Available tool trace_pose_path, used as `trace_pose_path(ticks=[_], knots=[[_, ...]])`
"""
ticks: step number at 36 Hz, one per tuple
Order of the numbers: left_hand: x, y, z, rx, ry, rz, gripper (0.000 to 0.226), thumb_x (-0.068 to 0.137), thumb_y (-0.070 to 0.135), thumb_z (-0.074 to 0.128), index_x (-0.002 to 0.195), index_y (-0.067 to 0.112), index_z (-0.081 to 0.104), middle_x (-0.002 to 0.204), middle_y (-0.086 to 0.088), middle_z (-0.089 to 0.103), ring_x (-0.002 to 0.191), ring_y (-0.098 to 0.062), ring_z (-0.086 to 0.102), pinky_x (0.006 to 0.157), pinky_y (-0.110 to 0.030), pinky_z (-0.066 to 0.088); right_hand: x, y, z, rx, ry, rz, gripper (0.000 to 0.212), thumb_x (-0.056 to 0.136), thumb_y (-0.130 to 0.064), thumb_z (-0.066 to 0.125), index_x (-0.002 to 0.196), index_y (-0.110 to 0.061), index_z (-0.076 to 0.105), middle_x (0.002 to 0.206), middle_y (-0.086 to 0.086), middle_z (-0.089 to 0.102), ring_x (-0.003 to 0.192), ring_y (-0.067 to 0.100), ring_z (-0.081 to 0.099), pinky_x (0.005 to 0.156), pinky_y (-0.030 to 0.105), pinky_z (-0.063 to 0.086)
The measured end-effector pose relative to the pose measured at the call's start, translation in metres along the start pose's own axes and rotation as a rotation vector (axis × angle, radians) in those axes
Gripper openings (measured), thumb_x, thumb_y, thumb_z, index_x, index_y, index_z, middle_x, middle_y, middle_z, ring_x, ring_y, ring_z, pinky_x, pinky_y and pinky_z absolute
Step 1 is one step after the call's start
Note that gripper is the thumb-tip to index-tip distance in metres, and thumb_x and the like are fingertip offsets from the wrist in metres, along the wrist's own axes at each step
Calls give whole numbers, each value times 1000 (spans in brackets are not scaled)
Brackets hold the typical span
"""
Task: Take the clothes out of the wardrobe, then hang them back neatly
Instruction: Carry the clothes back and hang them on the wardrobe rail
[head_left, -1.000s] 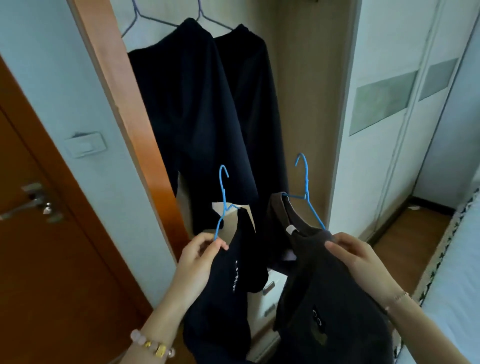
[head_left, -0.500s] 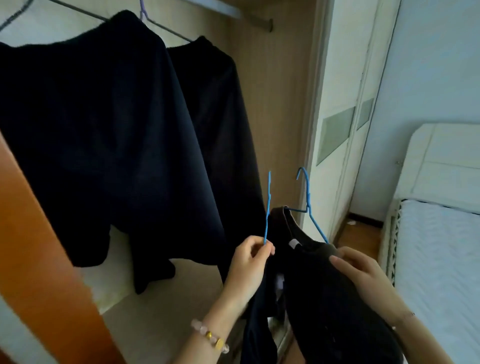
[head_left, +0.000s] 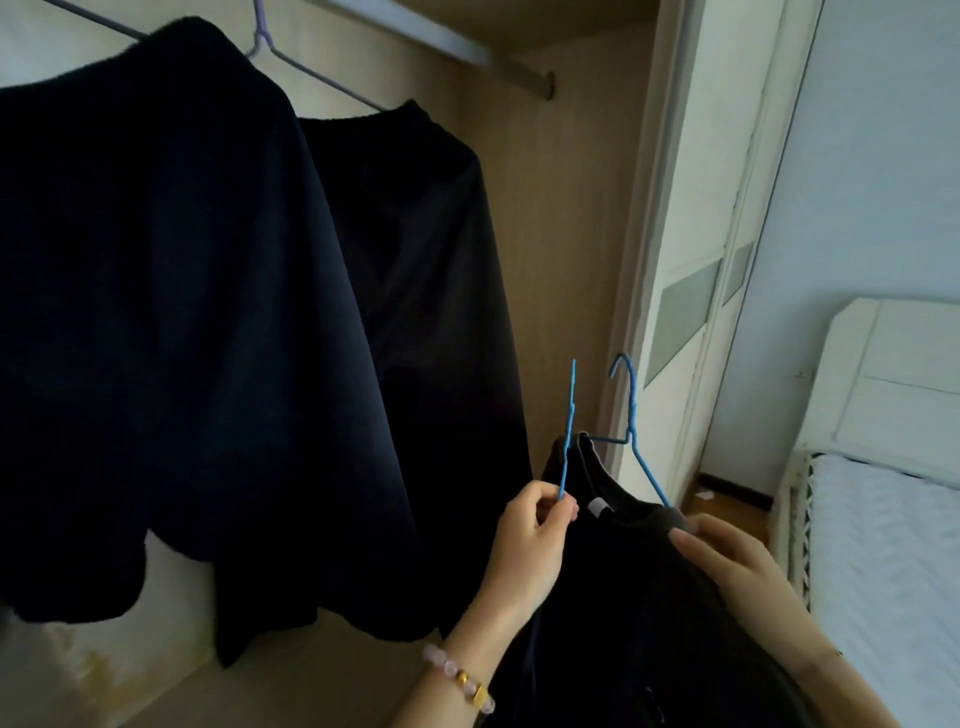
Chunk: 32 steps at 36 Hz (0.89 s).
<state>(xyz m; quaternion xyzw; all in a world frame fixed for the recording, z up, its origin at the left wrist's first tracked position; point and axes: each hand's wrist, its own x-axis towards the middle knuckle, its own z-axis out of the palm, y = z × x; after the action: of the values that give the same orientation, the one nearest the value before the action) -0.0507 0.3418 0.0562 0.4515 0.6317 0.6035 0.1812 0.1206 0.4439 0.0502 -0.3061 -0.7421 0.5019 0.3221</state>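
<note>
My left hand (head_left: 530, 545) pinches a blue wire hanger (head_left: 568, 431), seen edge-on, with a dark garment hanging below it, mostly hidden. My right hand (head_left: 737, 566) grips the shoulder of a dark brown top (head_left: 649, 597) on a second blue hanger (head_left: 631, 415). Both are held low, right of the open wardrobe. Two dark garments, the near one (head_left: 156, 322) and the far one (head_left: 415, 291), hang on pale hangers from the wardrobe rail (head_left: 467, 54).
The wardrobe's side wall (head_left: 561, 234) and a white sliding door (head_left: 691, 260) stand just behind the held hangers. A white bed (head_left: 883, 519) fills the right. The wardrobe's pale shelf floor (head_left: 260, 691) lies below the hanging clothes.
The view has swung right and up from the door toward the wardrobe interior and rail. My left hand's hanger has turned edge-on and come close beside the right hand's hanger.
</note>
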Motion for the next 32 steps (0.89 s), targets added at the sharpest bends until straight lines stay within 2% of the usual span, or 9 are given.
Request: trace_pose_path(ticks=[6,10,15,18,20,24,26,29,32], knots=[[53,-16,29,61,84,-45,15,94,19,49,81,18,57,81,8,60,76,8,56,66,0,41,75,22,-18,-23,-110,-58,24,89,-13,58,65,-11,58,58,-3,53,56,6,48,56,20,36],[101,-20,53,84,249,-112,15,94,17,49,81,13,58,81,6,60,72,0,56,63,-1,39,129,33,-31,-65,-183,-106,27,89,-12,59,62,-10,54,56,-4,46,56,8,42,54,23,31],[162,-16,62,83,444,-196,17,94,17,49,82,10,59,80,5,60,75,-2,54,64,-14,40,190,29,-38,-53,-264,-151,24,88,-14,61,64,-13,60,53,-6,51,54,3,45,54,18,34],[194,-6,56,85,525,-198,18,94,16,49,81,8,59,82,1,60,75,-2,54,61,-8,37,222,19,-37,-40,-321,-196,24,88,-18,60,71,-1,57,56,-4,47,56,5,43,57,22,34],[216,3,49,84,574,-192,19,94,14,50,79,8,60,81,-1,60,74,-4,54,61,-9,36,240,9,-35,-24,-358,-249,26,89,-18,59,70,-2,54,56,-5,44,56,5,41,55,21,32],[254,24,35,64,654,-182,20,93,14,52,77,6,61,77,-3,60,71,-10,55,63,-22,41,272,-18,-30,39,-411,-307,27,90,-16,57,64,-13,52,50,-10,44,50,0,40,52,16,33],[271,35,27,55,675,-181,20,93,16,52,80,5,62,79,-4,60,73,-12,56,63,-22,42,288,-30,-29,66,-421,-314,29,91,-17,57,62,-17,53,49,-11,46,49,0,42,52,15,34],[296,49,14,75,684,-165,22,93,14,52,75,6,60,77,-4,60,73,-14,56,61,-20,41,312,-48,-26,113,-430,-308,24,92,-20,55,70,-10,57,60,-1,51,60,8,49,59,19,37],[320,65,0,100,673,-140,24,92,13,53,70,8,60,72,-5,59,80,-22,58,71,-26,44,332,-67,-19,136,-409,-332,23,92,-20,55,79,-1,59,67,8,50,66,17,48,65,27,37]])
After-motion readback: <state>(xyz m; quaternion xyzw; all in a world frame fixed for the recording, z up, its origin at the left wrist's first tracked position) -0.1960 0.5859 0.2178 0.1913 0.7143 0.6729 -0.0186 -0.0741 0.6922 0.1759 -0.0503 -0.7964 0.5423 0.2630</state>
